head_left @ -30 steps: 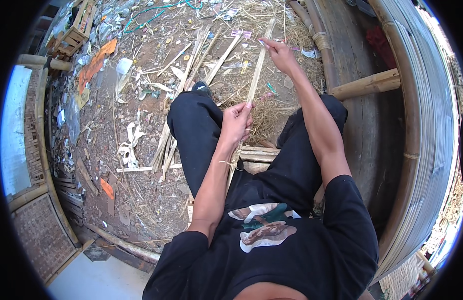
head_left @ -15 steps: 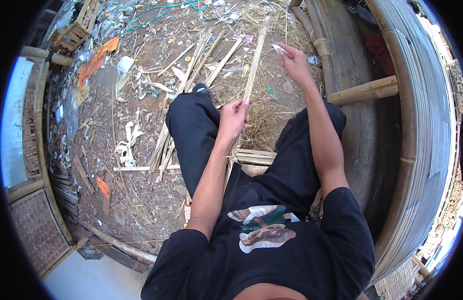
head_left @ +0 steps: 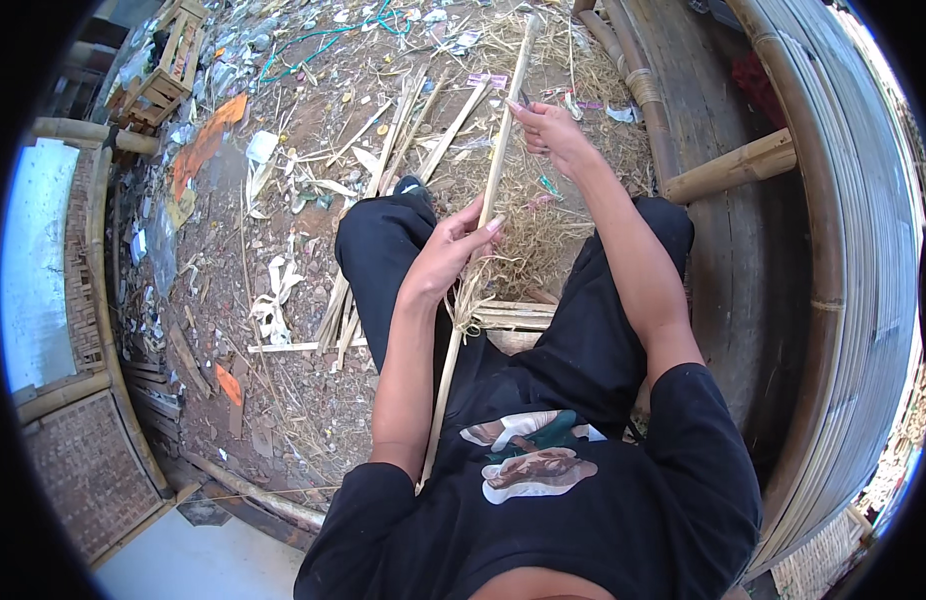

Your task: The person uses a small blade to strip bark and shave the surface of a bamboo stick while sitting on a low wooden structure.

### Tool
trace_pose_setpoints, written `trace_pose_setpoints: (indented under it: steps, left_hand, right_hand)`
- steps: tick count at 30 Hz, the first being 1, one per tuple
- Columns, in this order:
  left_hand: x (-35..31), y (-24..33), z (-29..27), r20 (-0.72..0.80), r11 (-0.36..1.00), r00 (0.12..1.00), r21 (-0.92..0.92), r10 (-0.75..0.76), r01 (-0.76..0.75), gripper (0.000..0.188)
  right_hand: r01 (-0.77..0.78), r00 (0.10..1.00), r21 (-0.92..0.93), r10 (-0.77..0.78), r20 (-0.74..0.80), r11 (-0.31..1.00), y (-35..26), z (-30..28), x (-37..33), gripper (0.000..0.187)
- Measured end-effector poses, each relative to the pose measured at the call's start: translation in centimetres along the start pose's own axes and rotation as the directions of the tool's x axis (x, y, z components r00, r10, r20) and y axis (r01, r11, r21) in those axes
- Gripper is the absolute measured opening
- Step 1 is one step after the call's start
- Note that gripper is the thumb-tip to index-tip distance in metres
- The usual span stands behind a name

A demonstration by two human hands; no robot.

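A long pale bamboo strip (head_left: 500, 150) slants up and away between my knees, its lower end running back beside my left thigh. My left hand (head_left: 451, 245) is wrapped loosely round it near the middle, thumb on its right side. Farther up, my right hand (head_left: 555, 132) is closed on what looks like a small knife (head_left: 525, 101), mostly hidden by the fingers; its dark blade meets the strip's edge. Thin curled shavings (head_left: 466, 318) hang about the strip just below my left hand.
Heaped shavings (head_left: 528, 245) lie between my knees before a short bundle of split wood (head_left: 513, 316). More bamboo strips (head_left: 398, 130) rest on the littered ground beyond my left foot. A bamboo-framed bench (head_left: 718, 130) stands at right, a wooden crate (head_left: 168, 75) at far left.
My right hand has moved left and slightly nearer, bringing the blade onto the strip. My left hand's grip has loosened and shifted, and the strip's lower part now shows beside my thigh.
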State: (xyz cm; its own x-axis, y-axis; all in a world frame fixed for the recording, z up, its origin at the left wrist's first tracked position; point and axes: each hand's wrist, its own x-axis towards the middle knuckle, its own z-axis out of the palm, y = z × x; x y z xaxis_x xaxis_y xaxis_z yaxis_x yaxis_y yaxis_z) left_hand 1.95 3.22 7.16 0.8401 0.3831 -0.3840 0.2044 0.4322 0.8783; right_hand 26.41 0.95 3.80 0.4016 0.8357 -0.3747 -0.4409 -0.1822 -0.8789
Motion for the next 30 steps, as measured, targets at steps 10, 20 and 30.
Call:
trace_pose_setpoints:
  steps: [10,20,30]
  left_hand:
    - [-5.2,0.5,1.4,-0.064,0.977,0.978,0.068,-0.199,0.203,0.035]
    - [-4.1,-0.7,2.6,-0.230,0.969,0.943,-0.002,-0.239,0.245,0.036]
    - [-4.0,-0.7,3.5,-0.235,0.941,0.924,-0.228,-0.302,0.250,0.019]
  right_hand:
    - [0.102,0.993,0.243,-0.111,0.027,0.965,-0.6,-0.2,-0.5,0.014]
    - [0.162,0.986,0.134,-0.156,-0.053,0.978,-0.6,0.3,-1.0,0.016]
    - [0.190,0.973,0.155,-0.165,-0.161,0.970,0.0,-0.4,-0.3,0.016]
